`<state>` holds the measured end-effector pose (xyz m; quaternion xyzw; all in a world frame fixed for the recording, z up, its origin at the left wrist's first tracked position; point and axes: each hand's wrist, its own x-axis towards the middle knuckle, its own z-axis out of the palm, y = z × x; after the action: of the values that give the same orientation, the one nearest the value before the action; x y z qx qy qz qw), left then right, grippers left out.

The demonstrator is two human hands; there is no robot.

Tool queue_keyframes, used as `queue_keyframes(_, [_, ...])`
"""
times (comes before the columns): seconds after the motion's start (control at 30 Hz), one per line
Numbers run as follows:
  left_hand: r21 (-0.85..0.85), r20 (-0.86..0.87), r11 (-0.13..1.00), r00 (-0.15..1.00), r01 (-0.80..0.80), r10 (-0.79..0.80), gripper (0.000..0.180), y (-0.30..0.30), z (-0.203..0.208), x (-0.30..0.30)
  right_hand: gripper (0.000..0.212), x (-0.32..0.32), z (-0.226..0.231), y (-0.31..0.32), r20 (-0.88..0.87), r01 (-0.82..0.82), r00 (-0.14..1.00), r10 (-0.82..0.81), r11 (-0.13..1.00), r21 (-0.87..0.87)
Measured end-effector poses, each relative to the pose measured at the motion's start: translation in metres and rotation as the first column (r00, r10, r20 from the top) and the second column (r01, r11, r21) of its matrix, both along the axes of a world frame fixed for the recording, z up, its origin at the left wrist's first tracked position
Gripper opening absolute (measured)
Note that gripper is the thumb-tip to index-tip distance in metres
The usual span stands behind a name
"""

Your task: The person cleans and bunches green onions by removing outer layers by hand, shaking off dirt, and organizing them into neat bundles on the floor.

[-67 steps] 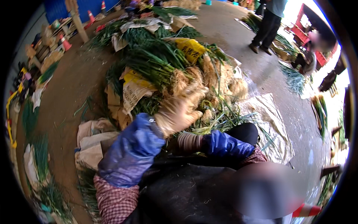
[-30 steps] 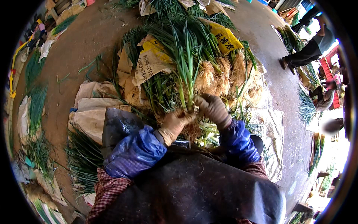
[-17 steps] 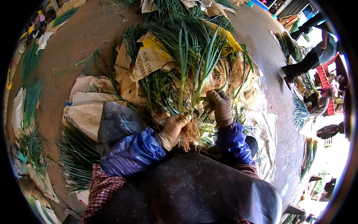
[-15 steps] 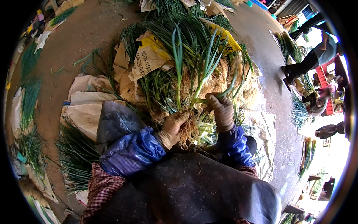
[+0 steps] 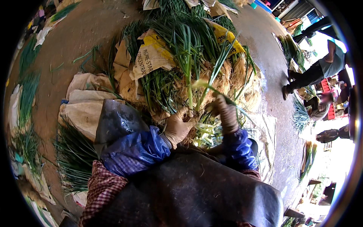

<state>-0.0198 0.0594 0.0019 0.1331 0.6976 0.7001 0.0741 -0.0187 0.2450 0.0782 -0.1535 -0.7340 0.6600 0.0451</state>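
My gloved left hand [image 5: 177, 128] is closed around the root end of a few scallions [image 5: 189, 89], which stand upright with their green tops pointing away from me. Beside it on the right, my gloved right hand [image 5: 226, 113] is curled, slightly blurred, close to the stem bases. A loose scallion leaf [image 5: 214, 90] with a pale end arches across the top of that hand, apparently in its grip. Under and behind my left hand, the brown roots are mostly hidden. Pale stripped leaves [image 5: 206, 134] lie just below, between the hands.
A big heap of scallions [image 5: 170, 34] with paper sacks [image 5: 145, 62] fills the space ahead. More scallions [image 5: 75, 157] lie at my left by folded sacks [image 5: 85, 115]. A dark apron [image 5: 189, 189] covers my lap. At the right, a person [image 5: 317, 68] stands near a red crate [image 5: 331, 112].
The leaf in my right hand has come away from the stems, its pale end swinging up and left. My right hand has dropped slightly; my left has shifted a little right on the scallions.
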Motion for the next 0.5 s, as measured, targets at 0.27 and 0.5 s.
queue_keyframes(0.27, [-0.329,-0.24,0.938,0.951,0.108,-0.193,0.029,-0.007,-0.001,0.007,0.036,-0.061,-0.027,-0.003,0.091,-0.047,0.993,0.071,0.97,-0.238])
queue_keyframes(0.5, [-0.277,-0.175,0.958,0.976,0.074,-0.126,0.031,-0.003,-0.008,0.013,0.049,-0.057,-0.047,-0.002,-0.12,0.043,0.993,0.011,0.9,0.434])
